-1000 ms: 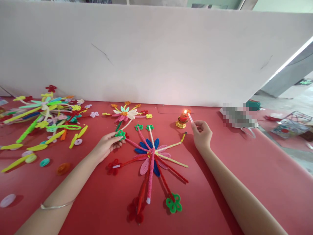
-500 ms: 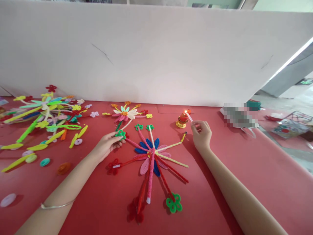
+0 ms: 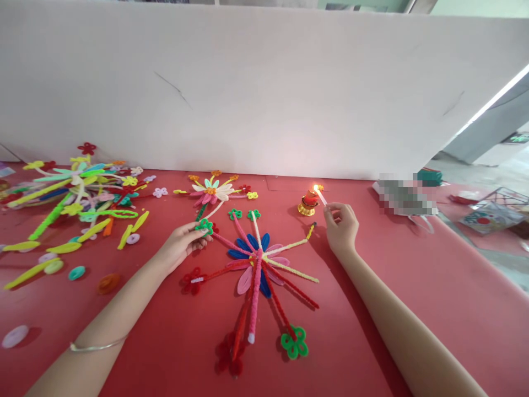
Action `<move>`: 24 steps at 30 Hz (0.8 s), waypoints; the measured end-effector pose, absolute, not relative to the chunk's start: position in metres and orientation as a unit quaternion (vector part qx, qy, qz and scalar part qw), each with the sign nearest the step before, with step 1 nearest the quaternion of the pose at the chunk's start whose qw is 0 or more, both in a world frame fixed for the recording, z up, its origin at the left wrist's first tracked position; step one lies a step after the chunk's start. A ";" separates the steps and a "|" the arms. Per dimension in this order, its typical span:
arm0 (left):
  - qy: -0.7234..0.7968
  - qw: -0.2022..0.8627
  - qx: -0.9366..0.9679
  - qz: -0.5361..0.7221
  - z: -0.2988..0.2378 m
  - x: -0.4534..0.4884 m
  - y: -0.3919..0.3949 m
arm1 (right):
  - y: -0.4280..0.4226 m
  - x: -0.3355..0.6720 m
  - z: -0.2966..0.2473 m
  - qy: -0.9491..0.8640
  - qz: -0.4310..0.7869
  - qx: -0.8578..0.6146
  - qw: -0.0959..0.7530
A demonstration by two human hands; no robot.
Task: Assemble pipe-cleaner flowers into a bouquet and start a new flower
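On the desk (image 3: 417, 270), the front flower (image 3: 259, 258) had some stems (image 3: 280, 312) tipped, others bare, while the left hand (image 3: 185, 242) pinched a green blossom (image 3: 204, 226) and the right hand (image 3: 342, 225) held a pale stick (image 3: 322, 198) at a lit candle (image 3: 311, 199).

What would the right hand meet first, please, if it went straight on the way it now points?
Most likely the candle: the stick in the right hand points toward its flame, though this single view leaves the exact depth unclear.
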State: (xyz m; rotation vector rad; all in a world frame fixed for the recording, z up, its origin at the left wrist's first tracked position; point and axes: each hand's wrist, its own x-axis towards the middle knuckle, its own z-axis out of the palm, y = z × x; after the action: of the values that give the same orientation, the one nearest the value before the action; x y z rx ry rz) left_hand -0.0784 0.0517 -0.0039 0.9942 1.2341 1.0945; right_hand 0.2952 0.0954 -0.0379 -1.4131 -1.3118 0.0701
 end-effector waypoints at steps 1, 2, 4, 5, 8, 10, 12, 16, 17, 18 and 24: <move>0.527 0.570 0.425 0.466 -0.004 -0.079 0.052 | 0.095 0.295 -0.038 -0.556 0.033 -0.607 0.567; 0.527 0.570 0.426 0.465 -0.004 -0.079 0.052 | 0.096 0.295 -0.037 -0.554 0.035 -0.612 0.563; 0.527 0.571 0.427 0.463 -0.005 -0.079 0.052 | 0.096 0.295 -0.037 -0.554 0.034 -0.620 0.555; 0.527 0.572 0.426 0.463 -0.005 -0.079 0.052 | 0.096 0.296 -0.037 -0.555 0.032 -0.621 0.551; 0.528 0.571 0.426 0.462 -0.004 -0.078 0.051 | 0.094 0.296 -0.035 -0.547 0.029 -0.617 0.565; 0.529 0.566 0.431 0.462 -0.003 -0.077 0.051 | 0.090 0.294 -0.033 -0.522 0.039 -0.613 0.591; 0.531 0.561 0.438 0.460 -0.002 -0.076 0.050 | 0.085 0.289 -0.031 -0.494 0.066 -0.609 0.617; 0.544 0.555 0.437 0.453 0.000 -0.074 0.047 | 0.071 0.269 -0.023 -0.485 0.143 -0.582 0.637; 0.549 0.553 0.435 0.451 0.001 -0.073 0.046 | 0.067 0.263 -0.021 -0.493 0.158 -0.574 0.634; 0.553 0.552 0.434 0.448 0.003 -0.071 0.045 | 0.063 0.257 -0.019 -0.503 0.169 -0.571 0.626; 0.550 0.550 0.485 0.400 0.015 -0.053 0.029 | 0.031 0.233 -0.009 -0.521 0.290 -0.561 0.575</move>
State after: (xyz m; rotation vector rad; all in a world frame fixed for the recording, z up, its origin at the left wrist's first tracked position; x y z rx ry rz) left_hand -0.0526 0.0292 0.0149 1.1481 1.3016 0.9460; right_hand 0.2327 0.0309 -0.0089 -1.3142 -1.2194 0.6803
